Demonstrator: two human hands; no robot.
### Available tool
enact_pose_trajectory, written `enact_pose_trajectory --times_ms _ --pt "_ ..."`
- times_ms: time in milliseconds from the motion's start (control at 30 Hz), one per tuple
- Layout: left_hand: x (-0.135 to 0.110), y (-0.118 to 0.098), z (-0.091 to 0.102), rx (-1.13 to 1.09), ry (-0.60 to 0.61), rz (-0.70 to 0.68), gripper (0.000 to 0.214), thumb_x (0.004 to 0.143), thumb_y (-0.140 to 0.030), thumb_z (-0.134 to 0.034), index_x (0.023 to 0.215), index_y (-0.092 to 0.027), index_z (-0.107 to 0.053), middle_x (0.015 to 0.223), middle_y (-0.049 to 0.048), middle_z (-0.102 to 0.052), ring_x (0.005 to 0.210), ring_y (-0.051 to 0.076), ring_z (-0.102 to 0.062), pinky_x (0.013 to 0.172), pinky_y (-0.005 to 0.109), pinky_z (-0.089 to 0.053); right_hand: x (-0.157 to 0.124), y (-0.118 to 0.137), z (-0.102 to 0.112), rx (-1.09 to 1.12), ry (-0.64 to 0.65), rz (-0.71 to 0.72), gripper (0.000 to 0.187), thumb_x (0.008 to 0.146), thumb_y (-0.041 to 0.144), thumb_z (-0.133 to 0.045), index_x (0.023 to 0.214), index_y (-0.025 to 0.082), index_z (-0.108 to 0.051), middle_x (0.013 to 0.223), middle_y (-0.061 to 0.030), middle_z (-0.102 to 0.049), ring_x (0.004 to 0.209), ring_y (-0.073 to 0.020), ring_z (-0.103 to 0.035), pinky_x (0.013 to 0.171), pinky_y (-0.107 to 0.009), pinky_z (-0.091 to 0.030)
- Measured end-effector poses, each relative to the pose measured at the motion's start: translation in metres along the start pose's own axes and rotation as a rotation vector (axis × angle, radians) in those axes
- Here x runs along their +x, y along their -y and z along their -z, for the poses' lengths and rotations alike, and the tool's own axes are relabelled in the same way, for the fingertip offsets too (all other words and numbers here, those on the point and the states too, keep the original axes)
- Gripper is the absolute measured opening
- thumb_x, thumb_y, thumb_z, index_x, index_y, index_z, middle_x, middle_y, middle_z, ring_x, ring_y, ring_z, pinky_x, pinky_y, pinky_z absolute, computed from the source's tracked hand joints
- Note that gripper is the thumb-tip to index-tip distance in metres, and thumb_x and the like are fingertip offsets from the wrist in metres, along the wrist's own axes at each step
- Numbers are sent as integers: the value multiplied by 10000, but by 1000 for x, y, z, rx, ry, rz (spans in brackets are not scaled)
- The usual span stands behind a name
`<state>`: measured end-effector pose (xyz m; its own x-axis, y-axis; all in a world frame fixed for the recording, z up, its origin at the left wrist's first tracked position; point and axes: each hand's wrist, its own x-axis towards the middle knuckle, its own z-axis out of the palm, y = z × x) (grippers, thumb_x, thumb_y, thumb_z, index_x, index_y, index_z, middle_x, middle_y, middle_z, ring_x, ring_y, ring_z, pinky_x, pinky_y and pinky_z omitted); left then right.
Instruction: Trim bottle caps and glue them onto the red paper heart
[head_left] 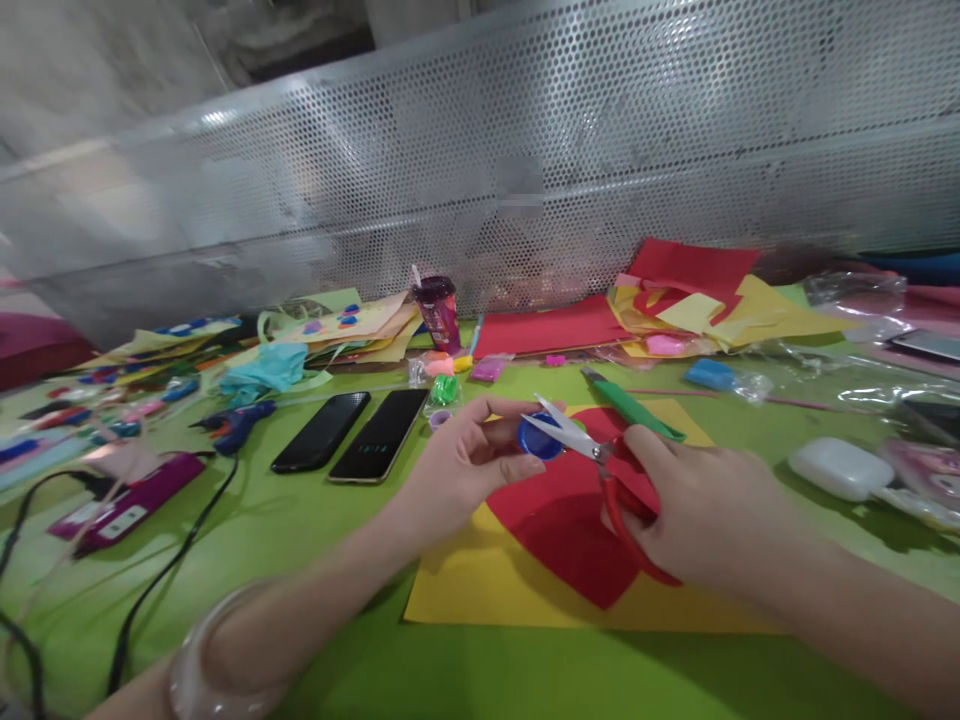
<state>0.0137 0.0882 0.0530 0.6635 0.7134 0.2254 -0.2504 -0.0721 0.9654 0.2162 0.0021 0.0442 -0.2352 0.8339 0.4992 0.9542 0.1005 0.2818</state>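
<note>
- On the green counter [360, 665], a black phone [320, 432] and a second phone [381, 435] lie side by side, left of the hands.
- A cup [437, 312] with a straw stands behind them; a glue gun [234, 425] and a purple power strip [131, 505] lie farther left.
- A green cutter [634, 405] lies just beyond the right hand [712, 500]; a white case [840, 468] is farther right.
- Red paper [570, 540], pointed at its near end, lies on yellow paper [450, 595] below the hands.
- The left hand [469, 460] pinches a small blue round piece [538, 436] between narrowly parted fingers.
- The right fingers grip the red scissors handles; the scissors [600, 455] have slightly parted blades overlapping the piece; contact is unclear.
- Both forearms reach inward, hands raised above the paper.
</note>
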Motion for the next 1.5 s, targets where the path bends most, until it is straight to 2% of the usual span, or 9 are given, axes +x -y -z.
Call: enact_pose_trajectory --times_ms 100,333,500,667,800,933,1200,1333,1500 --pt "3 3 3 -60 -3 23 305 695 -133 -772 950 -189 -614 965 44 -753 951 180 -688 871 303 -508 0 2 -1 22 -7 -20 133 802 309 -411 794 193 -475 491 -14 -553 368 -182 -473 448 -251 -115" --pt "4 4 3 -102 -27 51 310 659 -125 -800 913 -196 -636 877 13 -758 776 127 -696 682 202 -520 1 5 -2 55 21 -23 79 798 270 -451 767 198 -465 503 -18 -577 384 -178 -495 450 -242 -141" --pt "3 2 0 -94 -39 34 277 654 -96 -783 853 -182 -610 802 -9 -749 740 124 -696 634 192 -520 1 4 -5 56 -38 -35 116 783 302 -450 748 197 -484 492 -28 -566 377 -167 -468 461 -252 -134" --pt "3 2 0 -11 -71 26 281 667 -114 -768 884 -175 -600 882 29 -751 805 160 -702 668 232 -527 1 2 -7 89 -38 -33 150 776 321 -429 804 189 -494 494 -19 -564 375 -155 -446 454 -247 -145" --pt "3 2 1 25 -58 27 284 690 -136 -760 923 -181 -604 846 29 -747 809 156 -694 666 230 -523 -1 2 -9 52 -67 -36 125 783 306 -416 809 197 -472 495 -10 -560 377 -172 -459 453 -248 -123" --pt "2 1 1 32 -51 37 271 676 -144 -770 877 -180 -591 840 29 -741 818 180 -697 676 257 -528 -1 4 -9 53 -87 -21 113 787 302 -424 769 198 -465 491 -17 -564 361 -179 -461 452 -245 -107" --pt "1 -4 -1 34 -23 33 252 679 -96 -741 853 -180 -580 766 5 -742 759 160 -703 724 272 -535 1 3 -5 68 -23 -9 139 792 294 -433 750 182 -504 492 -34 -576 366 -177 -468 448 -250 -108" --pt "1 -2 0 39 -19 14 241 715 -127 -730 902 -181 -587 833 21 -753 807 177 -708 788 312 -539 1 -2 -7 125 -6 -62 156 816 311 -425 834 185 -515 501 -9 -553 392 -165 -462 450 -254 -161" --pt "1 1 4 49 -15 -31 258 730 -146 -731 948 -184 -598 949 43 -750 915 196 -700 871 342 -522 1 -8 -10 354 11 -110 165 835 364 -443 846 202 -475 530 14 -543 406 -140 -467 444 -250 -213"
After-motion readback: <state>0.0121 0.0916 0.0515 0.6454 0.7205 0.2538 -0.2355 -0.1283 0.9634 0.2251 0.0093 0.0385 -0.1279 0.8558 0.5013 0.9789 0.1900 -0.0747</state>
